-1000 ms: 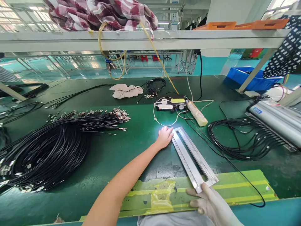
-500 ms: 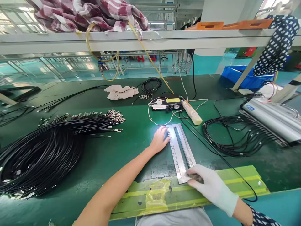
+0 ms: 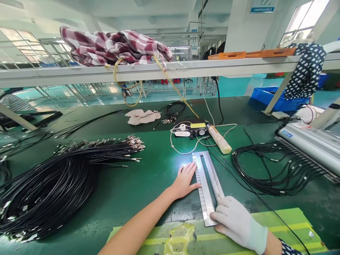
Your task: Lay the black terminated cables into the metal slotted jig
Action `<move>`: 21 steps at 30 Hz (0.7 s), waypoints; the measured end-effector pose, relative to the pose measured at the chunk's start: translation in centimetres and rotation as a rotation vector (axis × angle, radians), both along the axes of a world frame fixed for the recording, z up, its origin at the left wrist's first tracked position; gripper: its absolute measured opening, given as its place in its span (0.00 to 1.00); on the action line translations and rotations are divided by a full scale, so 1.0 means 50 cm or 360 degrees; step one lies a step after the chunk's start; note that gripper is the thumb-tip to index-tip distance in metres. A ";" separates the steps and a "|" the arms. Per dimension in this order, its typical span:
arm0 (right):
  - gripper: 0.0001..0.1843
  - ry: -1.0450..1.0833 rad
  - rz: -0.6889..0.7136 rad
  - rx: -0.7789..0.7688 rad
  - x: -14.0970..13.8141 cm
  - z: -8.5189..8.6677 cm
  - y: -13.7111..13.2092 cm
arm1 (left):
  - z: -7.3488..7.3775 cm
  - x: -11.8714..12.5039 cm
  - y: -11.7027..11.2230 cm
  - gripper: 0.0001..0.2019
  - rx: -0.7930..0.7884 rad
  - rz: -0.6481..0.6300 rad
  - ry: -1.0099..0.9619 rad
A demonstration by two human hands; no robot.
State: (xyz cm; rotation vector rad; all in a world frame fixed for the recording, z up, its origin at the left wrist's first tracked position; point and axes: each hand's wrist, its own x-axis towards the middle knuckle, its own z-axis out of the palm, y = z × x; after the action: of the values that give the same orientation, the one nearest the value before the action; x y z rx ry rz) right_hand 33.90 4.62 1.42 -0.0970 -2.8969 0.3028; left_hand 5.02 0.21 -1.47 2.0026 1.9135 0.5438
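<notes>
Dark green worktop (image 3: 156, 184) fills the foreground of a bright workshop, a yellow-green taped board (image 3: 202, 242) lying along its near edge. Over the far edge of that board reaches the near end of a long, flat slotted plate of silver metal (image 3: 205, 191), which lies on the worktop and points towards its far edge. At the plate's near right corner, the white-gloved right hand (image 3: 235, 219) has its fingers curled in, seemingly gripping the metal. Farther up, the bare left hand (image 3: 186, 182) lies palm down with fingers loosely spread, index fingertip and thumb against the plate's marked left edge, not closed around anything.

Positioning or steadying the plate looks like the step in hand; any turn or slide would call for both hands to work together, with the plate kept flat.

The glove hides the plate's near right corner and the exact grip; the edge markings are too small to read. The bottom of the picture cuts off both arms. Towards the worktop's left edge, a thick bundle of black cables (image 3: 71, 177) is cut off, as is a silver-grey machine (image 3: 313, 141) at the right. Beyond the plate, a black box with a round gauge (image 3: 195, 130) is partly covered by white leads, its lettering illegible.
</notes>
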 end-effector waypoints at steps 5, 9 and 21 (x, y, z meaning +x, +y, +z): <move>0.06 0.0055 0.0009 0.0136 0.005 0.052 0.021 | -0.001 0.002 0.021 0.47 -0.0003 -0.0017 -0.0007; 0.08 0.0461 -0.0085 0.0388 -0.036 0.192 0.087 | -0.005 0.004 0.022 0.46 0.0003 -0.0040 -0.0018; 0.34 0.0480 -0.0995 -0.0494 -0.563 0.395 0.590 | 0.014 0.007 -0.007 0.47 0.0104 -0.0011 -0.0128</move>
State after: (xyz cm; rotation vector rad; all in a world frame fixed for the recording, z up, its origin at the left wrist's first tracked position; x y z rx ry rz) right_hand 5.75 34.11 21.15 -0.8966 -2.3486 0.5792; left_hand 5.35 -0.14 -0.78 1.9945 1.8630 0.6828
